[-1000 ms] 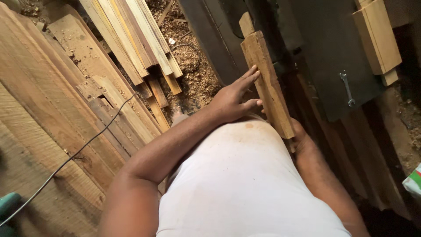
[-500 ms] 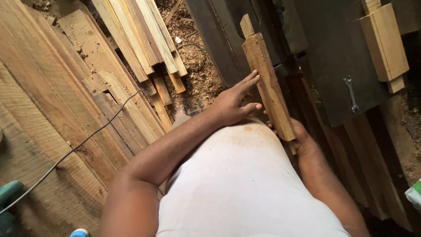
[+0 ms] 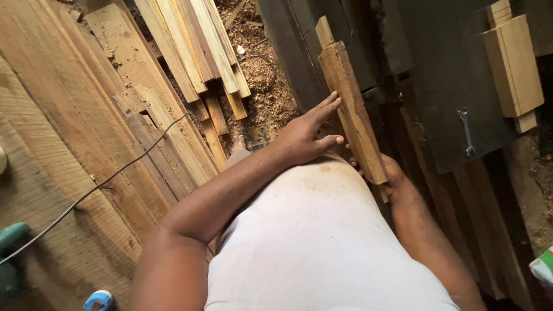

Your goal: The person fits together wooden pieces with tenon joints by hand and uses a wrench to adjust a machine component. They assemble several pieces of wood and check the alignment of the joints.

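Fingers [image 3: 327,107] of your left hand [image 3: 305,135] lie flat and spread against the wooden block [image 3: 351,112]. Your right hand [image 3: 391,175] grips its near end, over the dark machine table [image 3: 449,69].

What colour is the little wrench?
Silvery grey wrench, on the dark machine top; head view.

Dark machine table [image 3: 455,75] bears wrench [image 3: 466,132], wooden block [image 3: 512,63].

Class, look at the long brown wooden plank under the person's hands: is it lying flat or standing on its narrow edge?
On edge: the long brown wooden plank shows its narrow face up, the left hand spread against its side.
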